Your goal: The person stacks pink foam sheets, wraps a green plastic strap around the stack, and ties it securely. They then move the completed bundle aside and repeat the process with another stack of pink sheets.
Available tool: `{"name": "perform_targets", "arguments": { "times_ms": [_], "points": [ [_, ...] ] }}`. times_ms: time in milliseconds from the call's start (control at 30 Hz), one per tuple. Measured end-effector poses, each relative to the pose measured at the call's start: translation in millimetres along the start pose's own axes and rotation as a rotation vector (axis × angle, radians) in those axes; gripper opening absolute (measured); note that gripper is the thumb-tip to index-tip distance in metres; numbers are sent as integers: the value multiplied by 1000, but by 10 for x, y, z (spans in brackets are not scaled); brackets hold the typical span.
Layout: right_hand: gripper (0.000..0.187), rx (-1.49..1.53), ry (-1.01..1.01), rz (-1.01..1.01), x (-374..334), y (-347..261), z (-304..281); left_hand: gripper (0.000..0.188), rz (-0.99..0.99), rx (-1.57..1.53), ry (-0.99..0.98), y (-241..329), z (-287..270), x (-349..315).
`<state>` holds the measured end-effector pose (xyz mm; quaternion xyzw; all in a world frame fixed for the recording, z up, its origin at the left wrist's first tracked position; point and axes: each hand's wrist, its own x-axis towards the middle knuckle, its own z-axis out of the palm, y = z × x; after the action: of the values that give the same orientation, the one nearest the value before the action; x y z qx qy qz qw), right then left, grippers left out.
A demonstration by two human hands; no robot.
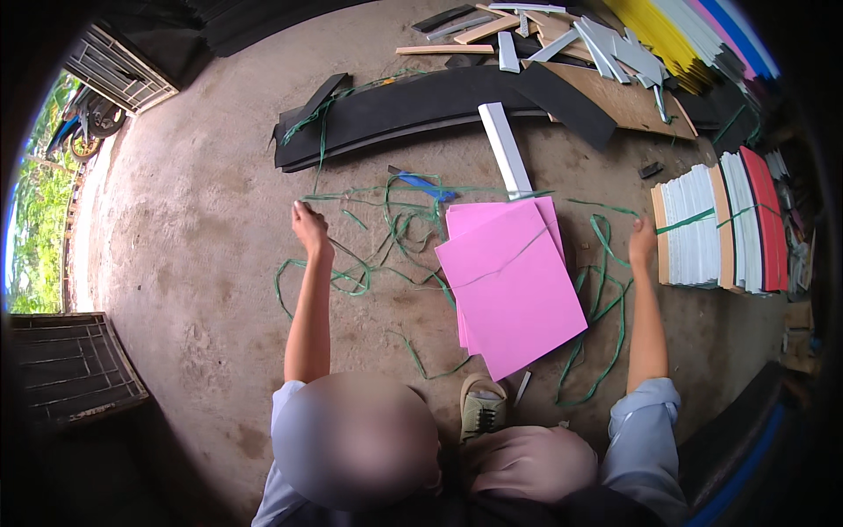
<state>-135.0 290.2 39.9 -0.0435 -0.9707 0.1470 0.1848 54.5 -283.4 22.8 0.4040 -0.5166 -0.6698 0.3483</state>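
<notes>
My left hand (311, 230) is closed around green plastic twine (386, 194), left of the pink sheets. Out to the right, my right hand (643, 243) is also closed, with another stretch of the twine at its fingers. Between my hands a loose stack of pink sheets (518, 290) lies on the floor, its top sheet turned askew. A thin strand crosses that top sheet. Loops of twine lie on both sides of the stack. Behind it is a blue, narrow tool (426, 185), partly under the twine; its kind is unclear. A white strip (505, 149) touches the stack's far edge.
Long black sheets (395, 114) lie beyond the twine, with a heap of offcuts (562, 39) behind. A bundle of white, tan and red sheets (694, 224) stands at right. My shoe (483, 409) is near the stack. A motorcycle (86, 123) stands outside, left.
</notes>
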Motion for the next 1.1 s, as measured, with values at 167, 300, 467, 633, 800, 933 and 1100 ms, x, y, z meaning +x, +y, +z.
{"name": "perform_targets", "arguments": {
  "times_ms": [167, 300, 467, 633, 800, 933, 1100],
  "points": [
    [37, -265, -286, 285, 100, 351, -331, 33, 120, 130, -46, 367, -457, 138],
    [71, -133, -331, -116, -323, -1189, -255, 35, 400, 539, -591, 685, -201, -250],
    [80, 670, -614, -954, -1256, -3299, -589, 33, 487, 768, -1018, 1142, 62, -981],
    [20, 949, -1311, -627, -1132, -3674, -757, 39, 372, 893, -918, 1638, -343, -879],
    [24, 1097, -806, -264, -300, -2905, -776, 37, 474, 714, -604, 1591, -1404, -326],
    [29, 537, -222, -62, 683, -1481, -887, 36, 441, 585, -536, 1333, -1451, -203],
    [56, -225, -225, -199, -267, -2183, -761, 36, 490, 646, -639, 1303, -1046, -441]
  ]
}}
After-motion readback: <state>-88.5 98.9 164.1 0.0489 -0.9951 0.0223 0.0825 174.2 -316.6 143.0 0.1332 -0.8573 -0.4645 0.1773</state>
